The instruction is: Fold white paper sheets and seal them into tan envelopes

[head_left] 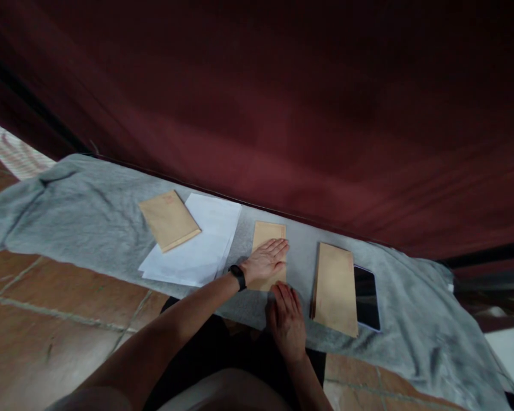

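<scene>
A brown envelope lies on the grey cloth in front of me. My left hand, with a dark band on its wrist, rests flat across it with the fingers stretched out to the right. Near the envelope's lower right corner is my right hand, its fingers curled together at the edge; whether anything is under them is hidden. To the right stands a stack of brown envelopes. Another brown envelope lies at the left on white paper sheets.
A dark-screened phone or tablet lies partly under the right-hand stack. The grey cloth covers a long narrow surface. Behind it hangs a dark red curtain. Tiled floor shows below.
</scene>
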Motion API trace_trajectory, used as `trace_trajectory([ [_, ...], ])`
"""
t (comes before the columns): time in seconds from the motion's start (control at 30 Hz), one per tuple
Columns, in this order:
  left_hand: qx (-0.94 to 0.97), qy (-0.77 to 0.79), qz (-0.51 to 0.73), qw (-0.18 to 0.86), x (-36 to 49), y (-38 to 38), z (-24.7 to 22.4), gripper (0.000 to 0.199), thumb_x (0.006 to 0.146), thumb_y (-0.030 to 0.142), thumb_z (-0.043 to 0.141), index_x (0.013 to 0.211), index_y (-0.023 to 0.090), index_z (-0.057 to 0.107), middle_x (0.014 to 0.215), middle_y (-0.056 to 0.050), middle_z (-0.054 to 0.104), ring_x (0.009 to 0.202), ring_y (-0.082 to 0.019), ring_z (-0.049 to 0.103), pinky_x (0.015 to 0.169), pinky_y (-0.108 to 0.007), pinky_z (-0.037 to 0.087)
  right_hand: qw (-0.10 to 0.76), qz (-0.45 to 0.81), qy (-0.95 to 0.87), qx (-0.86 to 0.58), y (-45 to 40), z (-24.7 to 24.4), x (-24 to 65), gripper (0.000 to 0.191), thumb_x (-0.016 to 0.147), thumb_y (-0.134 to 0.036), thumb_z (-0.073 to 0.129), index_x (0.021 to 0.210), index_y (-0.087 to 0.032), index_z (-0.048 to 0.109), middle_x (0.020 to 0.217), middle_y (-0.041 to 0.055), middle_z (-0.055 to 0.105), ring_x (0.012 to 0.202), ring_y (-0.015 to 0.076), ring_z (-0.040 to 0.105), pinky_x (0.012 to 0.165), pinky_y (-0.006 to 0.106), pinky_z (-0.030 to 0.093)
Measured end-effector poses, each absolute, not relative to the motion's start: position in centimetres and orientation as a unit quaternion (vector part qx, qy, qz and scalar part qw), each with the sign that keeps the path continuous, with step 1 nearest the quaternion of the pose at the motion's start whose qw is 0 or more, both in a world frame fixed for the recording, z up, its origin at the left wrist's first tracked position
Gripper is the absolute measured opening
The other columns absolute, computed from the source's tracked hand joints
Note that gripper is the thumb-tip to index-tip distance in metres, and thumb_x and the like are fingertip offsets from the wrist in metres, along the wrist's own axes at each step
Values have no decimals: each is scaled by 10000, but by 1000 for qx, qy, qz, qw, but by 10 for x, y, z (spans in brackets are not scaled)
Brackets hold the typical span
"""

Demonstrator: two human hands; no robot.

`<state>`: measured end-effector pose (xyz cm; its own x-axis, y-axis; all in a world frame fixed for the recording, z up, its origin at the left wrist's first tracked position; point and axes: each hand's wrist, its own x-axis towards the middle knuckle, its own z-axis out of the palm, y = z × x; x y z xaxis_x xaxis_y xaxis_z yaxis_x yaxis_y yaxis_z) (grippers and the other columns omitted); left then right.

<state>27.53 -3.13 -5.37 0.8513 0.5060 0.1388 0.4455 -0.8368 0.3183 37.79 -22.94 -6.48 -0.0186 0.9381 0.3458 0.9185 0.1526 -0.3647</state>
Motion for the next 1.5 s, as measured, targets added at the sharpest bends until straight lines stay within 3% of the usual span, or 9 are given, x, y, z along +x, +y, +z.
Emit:
trace_trajectory([
  [0.4, 969, 194, 103, 116, 258, -68, -48, 585, 1027, 408, 414, 1531, 115, 366, 1627, -132, 341, 1525, -227, 262, 1261, -400, 150, 321, 36, -688, -650, -229, -65, 377, 373, 1016, -178, 328, 1358, -192, 478, 1289, 144, 600, 1276, 267, 535, 1063, 558, 489],
  [0.73, 976, 152, 99, 117, 246, -94, -43, 548, 1018, 335, 420, 1514, 102, 399, 1614, -132, 368, 1516, -235, 284, 1267, -409, 136, 357, 72, -646, -671, -230, -67, 379, 278, 1040, -216, 310, 1196, -203, 540, 1172, 132, 620, 1173, 248, 582, 1007, 502, 518],
  [0.87, 980, 131, 92, 115, 238, -105, -41, 602, 990, 356, 473, 1527, 106, 372, 1628, -133, 340, 1528, -240, 252, 1265, -410, 148, 379, 88, -616, -685, -231, -68, 380, 307, 1046, -259, 309, 1226, -201, 550, 1174, 132, 630, 1160, 239, 596, 1016, 473, 510],
  [1.0, 981, 127, 92, 115, 232, -119, -43, 630, 944, 369, 557, 1507, 131, 404, 1587, -130, 417, 1510, -246, 294, 1255, -412, 189, 393, 103, -598, -691, -227, -68, 385, 380, 1053, -310, 317, 1346, -192, 528, 1298, 135, 623, 1228, 221, 585, 1053, 439, 491],
  [1.17, 978, 146, 101, 112, 228, -134, -55, 715, 902, 520, 615, 1431, 58, 482, 1478, -198, 532, 1449, -283, 399, 1244, -416, 216, 315, 109, -674, -660, -205, -65, 393, 452, 1071, -320, 275, 1392, -199, 570, 1426, 90, 603, 1356, 202, 516, 1157, 445, 392],
  [1.3, 975, 150, 107, 121, 226, -137, -60, 702, 897, 586, 608, 1380, 80, 544, 1424, -193, 585, 1397, -295, 467, 1226, -424, 252, 234, 82, -721, -647, -175, -65, 401, 478, 1075, -305, 272, 1473, -170, 498, 1540, 86, 491, 1439, 197, 426, 1221, 448, 289],
  [1.5, 974, 134, 100, 150, 224, -132, -54, 741, 914, 602, 570, 1458, 106, 486, 1492, -182, 527, 1415, -298, 456, 1225, -431, 254, 155, 46, -723, -672, -126, -65, 410, 511, 1057, -306, 310, 1534, -153, 405, 1598, 91, 390, 1481, 207, 360, 1227, 441, 258],
])
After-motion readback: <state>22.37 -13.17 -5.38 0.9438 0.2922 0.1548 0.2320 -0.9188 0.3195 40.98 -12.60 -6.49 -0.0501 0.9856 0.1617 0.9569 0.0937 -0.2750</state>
